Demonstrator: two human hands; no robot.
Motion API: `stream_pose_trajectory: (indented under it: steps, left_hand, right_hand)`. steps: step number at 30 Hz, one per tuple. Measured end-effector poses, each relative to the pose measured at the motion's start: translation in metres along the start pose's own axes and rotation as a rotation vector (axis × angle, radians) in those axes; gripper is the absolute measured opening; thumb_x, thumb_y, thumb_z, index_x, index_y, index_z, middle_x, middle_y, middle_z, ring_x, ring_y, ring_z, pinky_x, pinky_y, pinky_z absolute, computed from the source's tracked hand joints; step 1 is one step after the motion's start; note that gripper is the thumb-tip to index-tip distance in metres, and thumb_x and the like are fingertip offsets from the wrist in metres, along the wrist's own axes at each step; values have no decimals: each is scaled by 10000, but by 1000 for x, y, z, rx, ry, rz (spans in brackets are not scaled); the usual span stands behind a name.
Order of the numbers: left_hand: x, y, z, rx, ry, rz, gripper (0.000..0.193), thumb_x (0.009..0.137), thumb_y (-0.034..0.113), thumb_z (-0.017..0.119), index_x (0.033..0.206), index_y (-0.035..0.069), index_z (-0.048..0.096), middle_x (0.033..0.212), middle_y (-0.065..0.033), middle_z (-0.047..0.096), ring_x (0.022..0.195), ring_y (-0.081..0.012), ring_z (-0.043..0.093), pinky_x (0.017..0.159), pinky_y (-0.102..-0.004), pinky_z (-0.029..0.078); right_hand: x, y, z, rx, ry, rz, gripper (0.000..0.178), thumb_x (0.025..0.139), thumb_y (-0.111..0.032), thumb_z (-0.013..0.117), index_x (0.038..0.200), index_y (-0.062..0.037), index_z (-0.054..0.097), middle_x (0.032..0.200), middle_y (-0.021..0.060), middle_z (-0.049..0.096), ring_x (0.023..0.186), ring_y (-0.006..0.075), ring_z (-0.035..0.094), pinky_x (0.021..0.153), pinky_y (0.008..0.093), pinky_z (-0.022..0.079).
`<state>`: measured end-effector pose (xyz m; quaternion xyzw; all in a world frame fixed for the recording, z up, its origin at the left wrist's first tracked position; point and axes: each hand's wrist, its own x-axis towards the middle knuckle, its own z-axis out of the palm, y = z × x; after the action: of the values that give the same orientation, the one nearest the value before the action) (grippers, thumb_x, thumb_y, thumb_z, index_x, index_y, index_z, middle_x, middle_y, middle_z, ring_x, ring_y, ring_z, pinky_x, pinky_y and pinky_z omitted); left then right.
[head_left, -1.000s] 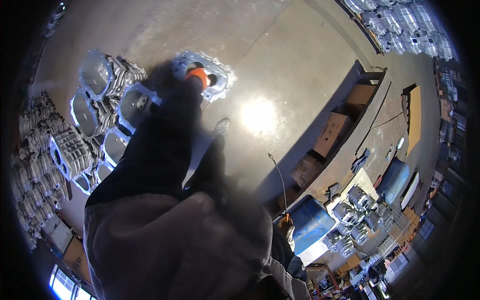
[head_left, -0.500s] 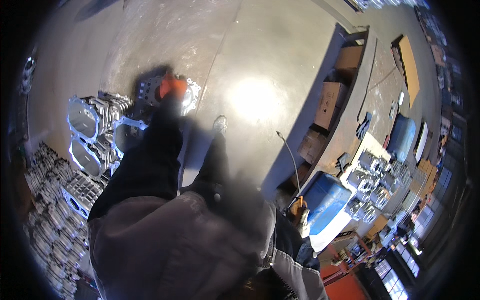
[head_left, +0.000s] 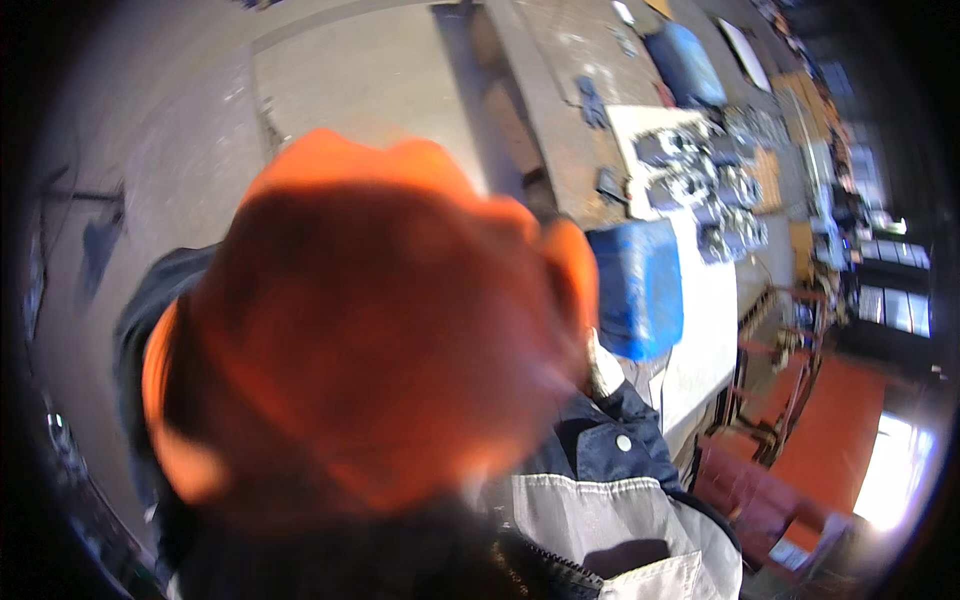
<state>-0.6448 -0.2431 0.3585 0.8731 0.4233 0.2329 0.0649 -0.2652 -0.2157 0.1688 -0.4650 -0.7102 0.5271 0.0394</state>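
Filling most of the view: a blurred orange-gloved hand, raised very close to your head camera. Which hand it is cannot be determined from this picture. The glove's fingers show only as rounded orange humps along the upper edge; whether they are apart or together cannot be told, and no object is visible in the grip. Your other hand is not in the picture.

Below the glove: your dark knit sleeve at the lower edge, and beside it a dark blue and grey work jacket with a round snap button.

Just right of the glove, partly behind it: a blue plastic rectangular container, resting on a pale white sheet on the long work surface.

Farther along the same surface: a cluster of grey cast-metal parts on a white board, then a second blue container near the far end.

Right of the surface, lower down: a red metal-framed stand over a reddish floor patch, with bright light at the frame's lower right.

Left and above the glove: bare grey concrete floor, well apart from the surface items.
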Motion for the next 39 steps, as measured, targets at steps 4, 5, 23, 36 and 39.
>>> stream_pose_trajectory:
  steps: [4,5,23,36,39]
  left_hand:
    - [78,79,37,-291,-132,414,433,788,254,679,1129,-1,601,950,-150,662,795,-279,650,761,-382,519]
    - [93,95,49,-358,-169,485,426,788,253,679,1122,0,603,945,-150,662,793,-280,649,758,-384,519]
    - [298,233,255,-953,-737,1238,303,782,232,667,992,17,632,851,-149,655,745,-300,640,707,-410,517]
    - [522,136,390,-942,-1104,1228,224,777,218,659,897,29,653,783,-148,650,711,-314,634,670,-429,516]
    - [604,96,470,-1009,-1054,904,208,776,215,657,876,32,658,767,-148,649,703,-317,632,661,-433,515]
  right_hand:
    - [-50,5,-24,418,135,223,619,1020,-463,276,1425,2,322,1402,156,443,1079,228,568,857,315,487]
    - [-62,15,-28,491,173,226,616,1018,-461,282,1423,1,325,1397,156,447,1076,230,569,857,317,487]
    - [-220,226,-9,1294,807,316,575,988,-436,395,1379,-14,379,1291,166,512,1026,268,584,852,361,494]
    - [-139,281,-53,1867,1264,16,550,966,-418,477,1347,-25,419,1216,173,559,989,295,595,849,393,498]
    - [-113,294,-82,2032,1330,-147,545,961,-414,496,1339,-28,428,1198,175,570,981,301,597,848,400,499]
